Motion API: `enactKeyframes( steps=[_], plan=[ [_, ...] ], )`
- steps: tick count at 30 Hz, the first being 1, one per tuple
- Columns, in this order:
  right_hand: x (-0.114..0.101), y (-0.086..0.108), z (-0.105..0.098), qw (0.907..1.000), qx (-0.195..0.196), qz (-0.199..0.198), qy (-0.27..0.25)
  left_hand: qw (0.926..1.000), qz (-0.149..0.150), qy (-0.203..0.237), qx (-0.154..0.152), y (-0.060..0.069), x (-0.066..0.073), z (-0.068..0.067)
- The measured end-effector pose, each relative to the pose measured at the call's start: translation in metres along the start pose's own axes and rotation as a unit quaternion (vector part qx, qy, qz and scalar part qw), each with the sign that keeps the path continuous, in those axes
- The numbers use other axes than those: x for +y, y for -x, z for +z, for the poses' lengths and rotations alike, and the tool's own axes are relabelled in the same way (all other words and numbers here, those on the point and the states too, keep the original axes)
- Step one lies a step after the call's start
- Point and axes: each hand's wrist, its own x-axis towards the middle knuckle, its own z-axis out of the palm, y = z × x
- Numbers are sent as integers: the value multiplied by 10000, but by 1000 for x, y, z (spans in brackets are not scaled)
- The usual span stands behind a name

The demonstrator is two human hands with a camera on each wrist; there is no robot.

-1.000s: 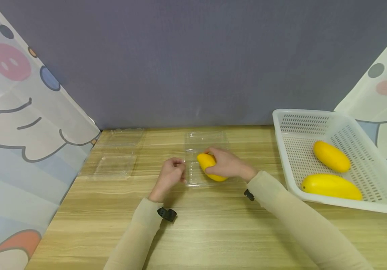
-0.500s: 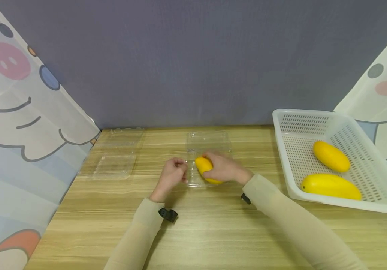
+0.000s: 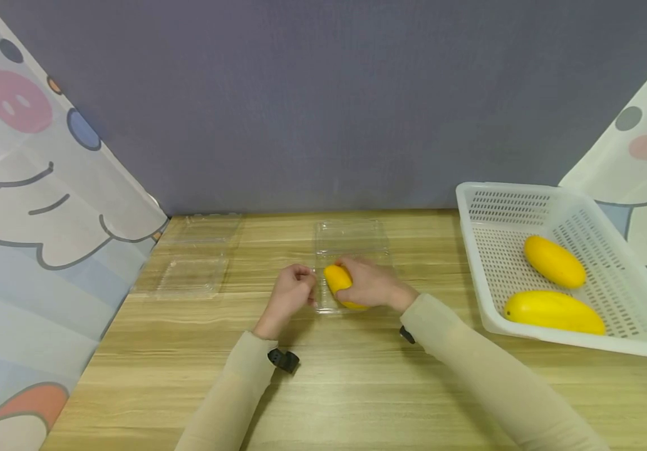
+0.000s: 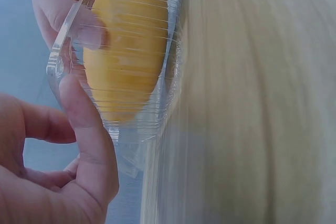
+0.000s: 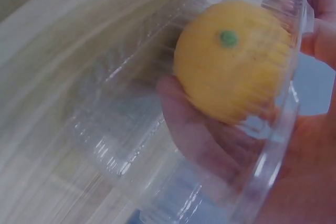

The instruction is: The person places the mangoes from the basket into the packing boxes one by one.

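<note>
My right hand (image 3: pixel 369 283) grips a yellow mango (image 3: pixel 337 279) inside the base of a clear plastic clamshell box (image 3: pixel 327 305). Through the box wall in the right wrist view, fingers curl under the mango (image 5: pixel 233 66), whose green stem spot faces the camera. The box's lid (image 3: pixel 351 235) lies folded back, away from me. At the left edge of the box is my left hand (image 3: pixel 289 293), its fingers curled. Up close in the left wrist view, the left hand (image 4: pixel 86 150) holds the rim by its corner, and the mango (image 4: pixel 128 51) shows through the ribbed side.
Another open clear box (image 3: pixel 190 275) lies on the left of the wooden table (image 3: pixel 334 388). A white perforated basket (image 3: pixel 472 263) at the right holds two yellow fruits, a shorter one (image 3: pixel 554 262) and a longer one (image 3: pixel 554 312). A grey partition (image 3: pixel 323 113) rises behind the table.
My right hand has brought the mango a little left and toward me, lower into the box. The box has slid slightly right, with my left hand staying at its edge.
</note>
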Motion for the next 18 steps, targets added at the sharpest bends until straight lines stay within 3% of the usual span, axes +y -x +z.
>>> enactKeyframes(
  steps=[18],
  plan=[
    [-5, -3, 6, 9997, -25, 195, -171, 9999, 78, -60, -86, 2, 1, 2]
  ],
)
